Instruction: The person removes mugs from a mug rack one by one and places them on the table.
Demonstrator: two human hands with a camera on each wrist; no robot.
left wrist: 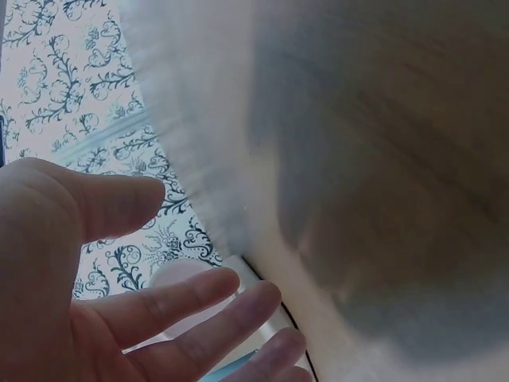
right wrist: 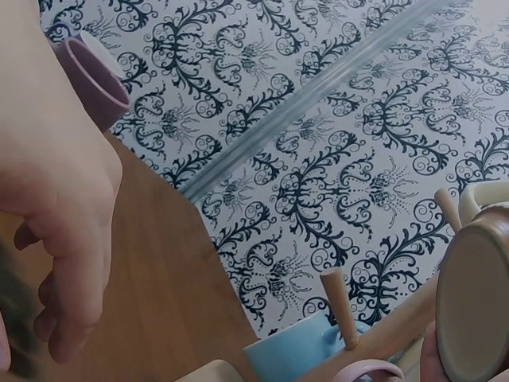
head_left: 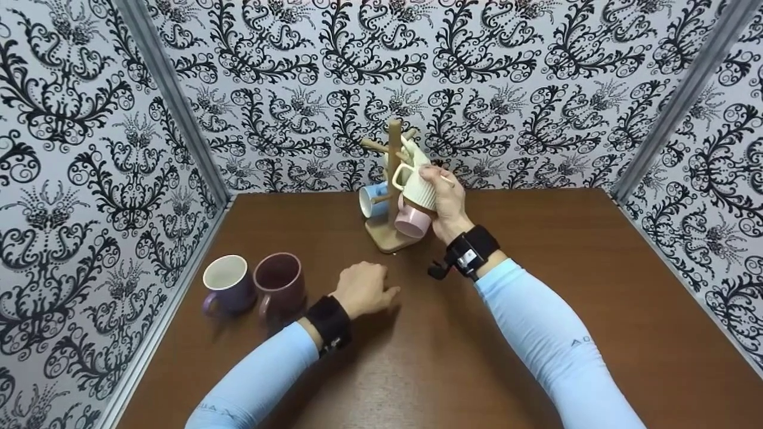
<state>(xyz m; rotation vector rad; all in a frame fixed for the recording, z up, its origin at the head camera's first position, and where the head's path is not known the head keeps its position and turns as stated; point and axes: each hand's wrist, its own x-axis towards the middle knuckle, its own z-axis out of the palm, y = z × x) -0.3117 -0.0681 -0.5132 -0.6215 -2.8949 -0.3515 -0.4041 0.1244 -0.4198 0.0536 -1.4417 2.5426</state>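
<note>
Works over the brown table (head_left: 506, 369) at the wooden mug rack (head_left: 394, 140), with the left hand (head_left: 363, 290) low, slack-fingered and holding nothing. In the right hand (head_left: 448, 199), grips the cream mug (head_left: 419, 189) by its body, beside the post, presumably to free its handle (head_left: 396, 177) toward the pegs (head_left: 374, 145).

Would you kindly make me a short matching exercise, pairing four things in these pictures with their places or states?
1. ribbed cream mug
2. blue mug
3. purple mug
4. left hand

A. on the wooden rack
B. relaxed, gripping nothing
C. gripped by the right hand
D. upright on the table

Pairs: 1-C, 2-A, 3-D, 4-B
</note>
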